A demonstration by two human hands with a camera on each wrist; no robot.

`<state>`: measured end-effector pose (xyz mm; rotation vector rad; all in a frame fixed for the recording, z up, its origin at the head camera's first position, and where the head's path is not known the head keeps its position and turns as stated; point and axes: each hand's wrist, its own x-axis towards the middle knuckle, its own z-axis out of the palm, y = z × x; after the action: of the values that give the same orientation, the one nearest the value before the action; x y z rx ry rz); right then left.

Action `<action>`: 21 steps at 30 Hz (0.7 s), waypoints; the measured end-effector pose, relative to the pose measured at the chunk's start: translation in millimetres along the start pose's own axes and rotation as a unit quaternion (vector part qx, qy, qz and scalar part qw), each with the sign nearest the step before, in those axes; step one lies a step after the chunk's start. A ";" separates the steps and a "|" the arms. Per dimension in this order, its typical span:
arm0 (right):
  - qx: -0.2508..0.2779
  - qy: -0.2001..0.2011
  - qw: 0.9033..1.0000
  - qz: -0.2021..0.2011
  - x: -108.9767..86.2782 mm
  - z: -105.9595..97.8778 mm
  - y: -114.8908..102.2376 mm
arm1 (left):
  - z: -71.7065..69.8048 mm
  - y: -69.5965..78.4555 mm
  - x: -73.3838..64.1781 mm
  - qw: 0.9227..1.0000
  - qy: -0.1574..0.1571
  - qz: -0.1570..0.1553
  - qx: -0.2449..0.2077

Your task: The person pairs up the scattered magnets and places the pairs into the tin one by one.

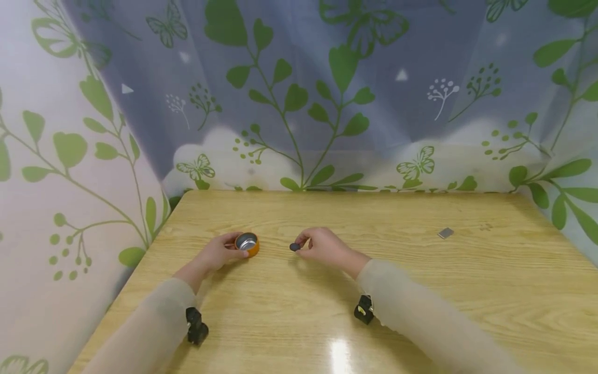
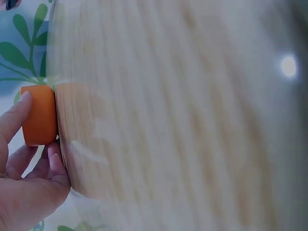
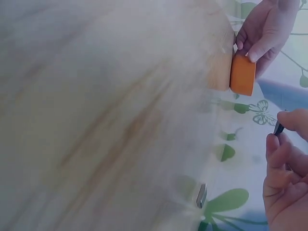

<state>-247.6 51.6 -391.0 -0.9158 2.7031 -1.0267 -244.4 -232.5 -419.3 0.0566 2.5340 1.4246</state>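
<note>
A small round orange cup [image 1: 254, 250] with a shiny metal inside stands on the wooden table, its mouth facing up. My left hand [image 1: 217, 253] grips it from the left, thumb on the near side and fingers on the far side. In the left wrist view the thumb presses the orange wall of the cup [image 2: 41, 115]. To the right of the cup, my right hand [image 1: 324, 246] pinches a small dark round disc [image 1: 294, 247] between thumb and fingertips. The right wrist view shows this disc [image 3: 278, 128] edge-on, apart from the cup.
A small flat grey rectangular piece [image 1: 445, 233] lies on the table [image 1: 280, 322] to the far right. Behind the table hangs a curtain [image 1: 299, 78] printed with leaves and butterflies, which also covers the sides. Black wrist cameras [image 1: 364, 309] sit at both sleeves.
</note>
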 end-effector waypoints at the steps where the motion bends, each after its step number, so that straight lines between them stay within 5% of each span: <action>1: 0.001 0.000 1.000 0.000 1.5 1.5 -0.6 | 0.3 -0.2 0.1 1.000 -0.001 -0.001 0.000; 21: -0.041 -0.023 0.999 0.003 49.6 33.9 -28.9 | -1.0 2.0 0.9 1.000 -0.009 -0.026 -0.003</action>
<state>-263.2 -13.2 -393.3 -0.9320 2.7272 -0.8875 -245.6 -232.1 -417.2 0.0036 2.4981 1.4049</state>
